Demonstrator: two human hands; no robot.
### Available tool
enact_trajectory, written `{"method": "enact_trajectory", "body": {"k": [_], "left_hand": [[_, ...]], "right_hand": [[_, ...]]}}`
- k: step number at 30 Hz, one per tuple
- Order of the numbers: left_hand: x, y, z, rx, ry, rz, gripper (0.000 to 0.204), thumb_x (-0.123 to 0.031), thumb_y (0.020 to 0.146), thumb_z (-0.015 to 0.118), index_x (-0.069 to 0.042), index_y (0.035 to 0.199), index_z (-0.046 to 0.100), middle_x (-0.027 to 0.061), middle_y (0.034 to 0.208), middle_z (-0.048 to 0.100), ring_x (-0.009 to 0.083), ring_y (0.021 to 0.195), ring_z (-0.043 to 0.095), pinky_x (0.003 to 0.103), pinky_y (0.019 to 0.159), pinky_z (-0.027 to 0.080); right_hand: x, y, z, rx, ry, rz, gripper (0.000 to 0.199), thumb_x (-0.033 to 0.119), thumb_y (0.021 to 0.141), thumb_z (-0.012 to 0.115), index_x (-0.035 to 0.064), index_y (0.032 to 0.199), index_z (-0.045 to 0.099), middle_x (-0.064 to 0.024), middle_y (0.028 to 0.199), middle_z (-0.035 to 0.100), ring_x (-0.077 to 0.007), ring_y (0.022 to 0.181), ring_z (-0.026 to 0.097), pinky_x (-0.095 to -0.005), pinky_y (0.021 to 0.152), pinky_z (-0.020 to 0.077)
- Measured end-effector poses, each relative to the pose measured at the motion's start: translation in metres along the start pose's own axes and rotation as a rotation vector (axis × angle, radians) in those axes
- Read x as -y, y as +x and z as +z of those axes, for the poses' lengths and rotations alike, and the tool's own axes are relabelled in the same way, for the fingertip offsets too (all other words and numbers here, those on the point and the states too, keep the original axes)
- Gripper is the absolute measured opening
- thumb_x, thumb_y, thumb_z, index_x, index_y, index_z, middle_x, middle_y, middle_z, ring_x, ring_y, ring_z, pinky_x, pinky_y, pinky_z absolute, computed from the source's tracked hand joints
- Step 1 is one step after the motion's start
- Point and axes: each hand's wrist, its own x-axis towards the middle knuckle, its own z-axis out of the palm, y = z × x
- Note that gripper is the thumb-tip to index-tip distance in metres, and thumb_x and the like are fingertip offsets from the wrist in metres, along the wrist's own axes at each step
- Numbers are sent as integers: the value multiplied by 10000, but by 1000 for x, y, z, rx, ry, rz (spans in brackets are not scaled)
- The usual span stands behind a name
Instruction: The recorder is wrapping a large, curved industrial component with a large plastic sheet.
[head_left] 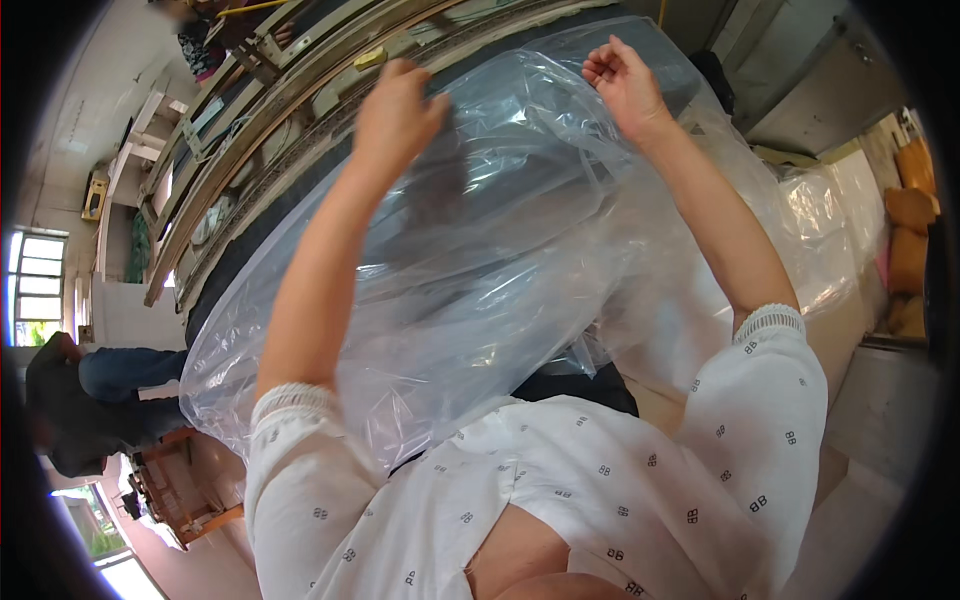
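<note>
A large clear plastic sheet (470, 260), wrinkled and shiny, lies spread over a long dark-covered table in front of me. My left hand (395, 115) hovers over the far left edge of the sheet, near a small yellow block (370, 58). Motion blurs it; the thumb stands off to the side, and the fingertips are hard to make out. Above the far right part of the sheet is my right hand (628, 92), its fingers curled inward. Whether a bit of film sits between those fingers does not show.
Long wooden and metal rails (270, 110) run along the table's far side. At the far left back is another person (205, 50); someone in jeans (130, 375) is at the left. More plastic film (820, 215) lies at the right, near brown bundles (908, 230). A wooden stand (190, 485) is at lower left.
</note>
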Motion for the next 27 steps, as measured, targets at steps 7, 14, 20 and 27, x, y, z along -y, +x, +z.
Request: {"method": "enact_trajectory", "body": {"k": [7,14,20,27], "left_hand": [[-30,15,63,71,-858,-392,195,-200,822,552,-19,869,607,73,725,596,192,704,577,303,656,449],[47,-112,-34,80,-623,-559,170,-186,822,593,-17,838,606,-31,740,523,60,708,451,201,643,368],[170,-324,-172,-191,-324,-904,230,-201,839,593,-13,970,617,-25,837,566,66,745,483,188,625,369],[235,-456,-270,-430,-403,-1188,213,-179,829,541,-13,948,600,54,856,611,141,775,573,255,650,469]], "right_hand": [[1,-3,9,157,-908,-333,249,257,877,506,29,945,581,-50,972,548,-160,924,510,-319,856,401],[-1,-14,3,236,-1827,-766,295,321,839,512,98,1001,616,-28,1049,556,-238,1037,467,-384,878,354],[-2,-16,-25,175,-1831,-896,484,398,850,499,92,1226,491,-93,1280,456,-295,1232,342,-429,1010,257],[25,-66,29,694,-1442,-1047,175,162,862,550,31,977,562,-70,875,589,-169,876,553,-305,779,446]]}}
